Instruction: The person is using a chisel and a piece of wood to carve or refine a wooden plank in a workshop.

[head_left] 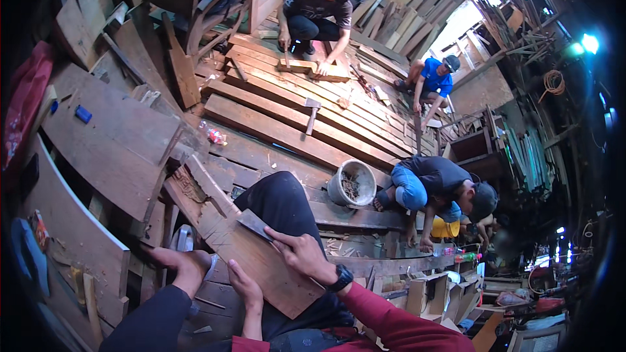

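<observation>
Across my lap slants a reddish-brown wooden board, with a rough, broken patch near its far left end. My left hand grips the board's near left edge, its fingers partly hidden behind the wood. In my right hand is a flat grey metal blade, lying over the board's right edge. The right index finger stretches along the blade while the other fingers curl. Any handle inside that hand is hidden.
Long wooden beams lie ahead, with a hatchet-like tool on them. A bucket of small brown pieces stands beyond my knee. Several people work nearby, one crouching close on the right. Large curved panels crowd the left.
</observation>
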The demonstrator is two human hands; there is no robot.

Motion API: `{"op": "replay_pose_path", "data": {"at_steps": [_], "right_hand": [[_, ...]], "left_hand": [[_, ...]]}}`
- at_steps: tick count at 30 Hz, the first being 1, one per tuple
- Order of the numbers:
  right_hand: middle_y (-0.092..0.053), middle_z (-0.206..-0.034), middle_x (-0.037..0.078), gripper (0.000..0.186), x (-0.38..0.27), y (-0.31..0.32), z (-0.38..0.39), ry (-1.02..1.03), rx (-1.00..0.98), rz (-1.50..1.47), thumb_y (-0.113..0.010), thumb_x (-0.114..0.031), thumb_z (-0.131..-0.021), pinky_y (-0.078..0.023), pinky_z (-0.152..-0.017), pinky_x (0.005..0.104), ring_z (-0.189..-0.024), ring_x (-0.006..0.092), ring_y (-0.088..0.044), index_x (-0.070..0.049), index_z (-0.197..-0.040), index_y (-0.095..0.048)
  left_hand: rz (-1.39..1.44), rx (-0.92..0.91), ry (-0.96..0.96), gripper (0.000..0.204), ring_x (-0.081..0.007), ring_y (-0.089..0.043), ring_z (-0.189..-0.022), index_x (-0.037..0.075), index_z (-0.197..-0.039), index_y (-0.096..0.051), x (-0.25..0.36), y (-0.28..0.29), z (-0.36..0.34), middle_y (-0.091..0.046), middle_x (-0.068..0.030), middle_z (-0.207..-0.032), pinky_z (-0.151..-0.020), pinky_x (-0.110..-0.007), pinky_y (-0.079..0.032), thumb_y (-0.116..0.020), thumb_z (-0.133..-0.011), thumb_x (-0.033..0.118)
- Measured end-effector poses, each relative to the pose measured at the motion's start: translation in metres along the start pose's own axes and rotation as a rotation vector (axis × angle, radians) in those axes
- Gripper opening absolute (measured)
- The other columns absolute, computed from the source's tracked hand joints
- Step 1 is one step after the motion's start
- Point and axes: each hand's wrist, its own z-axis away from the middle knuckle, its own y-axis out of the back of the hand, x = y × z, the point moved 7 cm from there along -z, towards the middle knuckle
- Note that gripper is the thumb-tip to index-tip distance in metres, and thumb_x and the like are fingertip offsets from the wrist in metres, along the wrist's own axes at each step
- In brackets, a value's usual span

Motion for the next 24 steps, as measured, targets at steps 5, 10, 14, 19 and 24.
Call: {"op": "replay_pose_path", "data": {"at_steps": [5,10,14,19,24], "right_hand": [[-0.058,-0.061,0.025,0.039,-0.006,-0.004,0.004,-0.005,-0.016,0.026,-0.057,-0.026,-0.099,-0.049,-0.055,0.0481,-0.055,0.0416,-0.060,-0.023,-0.137,-0.061],[-0.059,-0.062,0.025,0.038,-0.005,0.003,-0.001,0.017,0.015,0.016,-0.056,-0.026,-0.099,-0.049,-0.056,0.0485,-0.056,0.0416,-0.061,-0.023,-0.137,-0.062],[-0.060,-0.064,0.025,0.039,-0.008,0.000,-0.005,0.021,0.029,0.041,-0.055,-0.026,-0.099,-0.050,-0.057,0.0488,-0.056,0.0425,-0.061,-0.024,-0.138,-0.060],[-0.055,-0.062,0.026,0.038,0.000,-0.002,0.009,0.012,0.029,-0.045,-0.057,-0.022,-0.098,-0.046,-0.053,0.0444,-0.053,0.0402,-0.059,-0.020,-0.136,-0.062],[-0.059,-0.063,0.026,0.038,-0.003,0.001,-0.007,0.014,0.033,0.031,-0.056,-0.027,-0.099,-0.049,-0.055,0.0485,-0.055,0.0421,-0.061,-0.024,-0.136,-0.062]], "left_hand": [[0.033,0.077,-0.025,0.059,-0.0375,-0.058,-0.102,-0.013,-0.117,-0.054,0.004,0.001,0.000,-0.061,-0.0293,-0.113,-0.094,-0.045,-0.044,-0.030,-0.110,0.040],[0.003,0.064,-0.040,0.058,-0.0373,-0.058,-0.103,-0.014,-0.118,-0.054,0.006,0.001,-0.002,-0.060,-0.0295,-0.116,-0.095,-0.044,-0.043,-0.031,-0.110,0.039],[0.040,0.077,-0.042,0.058,-0.0369,-0.058,-0.105,-0.014,-0.120,-0.053,0.005,0.000,-0.001,-0.060,-0.0295,-0.118,-0.096,-0.044,-0.043,-0.030,-0.110,0.039],[0.020,0.068,-0.018,0.059,-0.0364,-0.058,-0.107,-0.014,-0.121,-0.053,0.011,0.003,0.000,-0.059,-0.0295,-0.120,-0.097,-0.043,-0.043,-0.030,-0.110,0.039],[0.009,0.065,-0.007,0.059,-0.0362,-0.058,-0.107,-0.013,-0.121,-0.053,0.006,0.000,0.002,-0.060,-0.0288,-0.118,-0.097,-0.043,-0.044,-0.030,-0.110,0.039]]}}
